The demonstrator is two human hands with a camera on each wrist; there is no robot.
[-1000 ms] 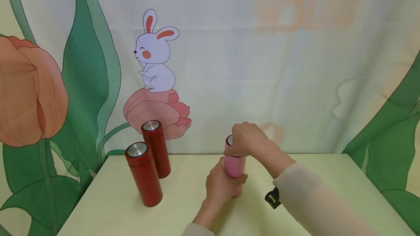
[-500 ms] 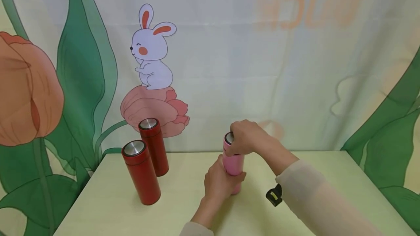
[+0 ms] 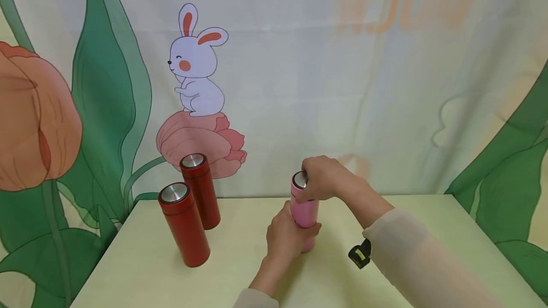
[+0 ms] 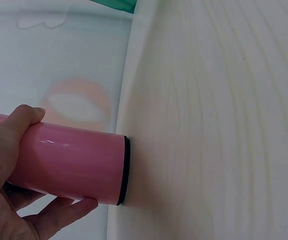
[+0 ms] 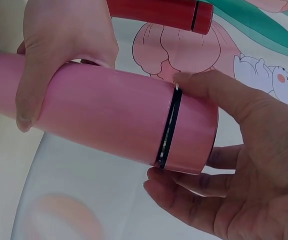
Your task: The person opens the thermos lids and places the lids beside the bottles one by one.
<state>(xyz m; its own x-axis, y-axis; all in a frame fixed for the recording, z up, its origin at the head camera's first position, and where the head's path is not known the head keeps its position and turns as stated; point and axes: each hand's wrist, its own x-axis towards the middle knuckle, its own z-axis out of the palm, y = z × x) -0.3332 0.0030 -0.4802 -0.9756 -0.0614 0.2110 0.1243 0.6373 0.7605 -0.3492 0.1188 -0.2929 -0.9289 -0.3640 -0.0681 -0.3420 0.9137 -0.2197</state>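
A pink thermos flask (image 3: 305, 214) stands upright on the table, right of the middle. My left hand (image 3: 283, 235) is wrapped around its lower body, the thumb at the front in the head view. Around the lid (image 5: 196, 131) curl the fingers and thumb of my right hand (image 3: 326, 178), hiding part of its silver top. Between lid and pink body runs a dark ring (image 5: 167, 131), with a sliver of bright metal in it. The black base rim (image 4: 124, 170) of the flask is at the table surface in the left wrist view.
Two red thermos flasks with silver-topped lids stand at the left, a front one (image 3: 187, 232) and a rear one (image 3: 204, 198). The pale table (image 3: 244, 260) ends at a printed curtain (image 3: 274, 84). A black strap device (image 3: 360, 253) hangs by the right sleeve.
The head view has shifted slightly. My right hand has turned a little on the lid, so more of the silver top shows. My left hand keeps its grip on the body.
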